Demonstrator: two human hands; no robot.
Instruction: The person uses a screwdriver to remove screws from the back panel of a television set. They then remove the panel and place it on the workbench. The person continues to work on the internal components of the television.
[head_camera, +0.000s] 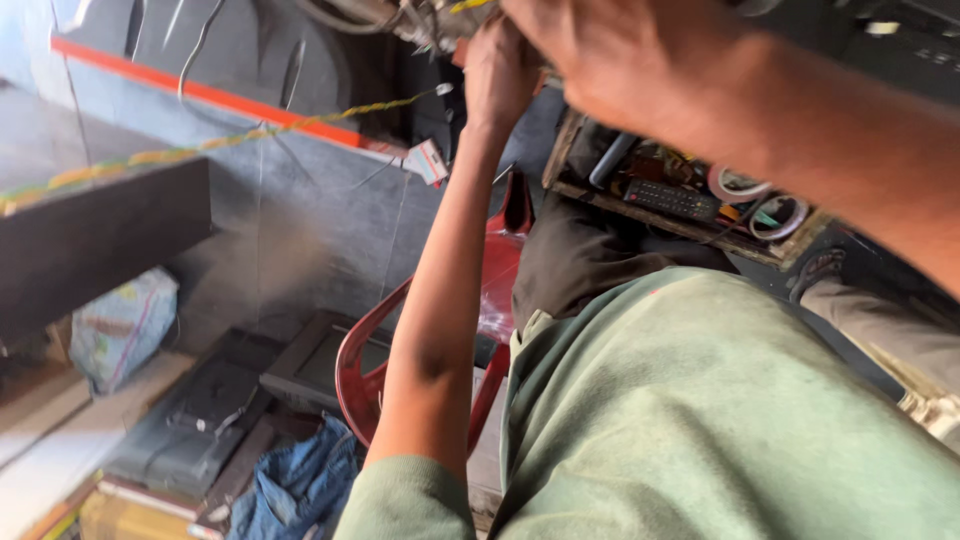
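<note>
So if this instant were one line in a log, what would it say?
left hand: raised, at wire bundle | right hand: raised beside it, blurred, grip unclear | below: red chair, wooden tray with remote

The right hand (640, 60) is blurring close to the lens, its fingers running off the top edge. The left hand (500, 70) is closing on a tangle of wires (430, 18) that the frame is cutting; its grip cannot be read. The tray's (790, 255) small contents are staying indistinct behind the forearm.
</note>
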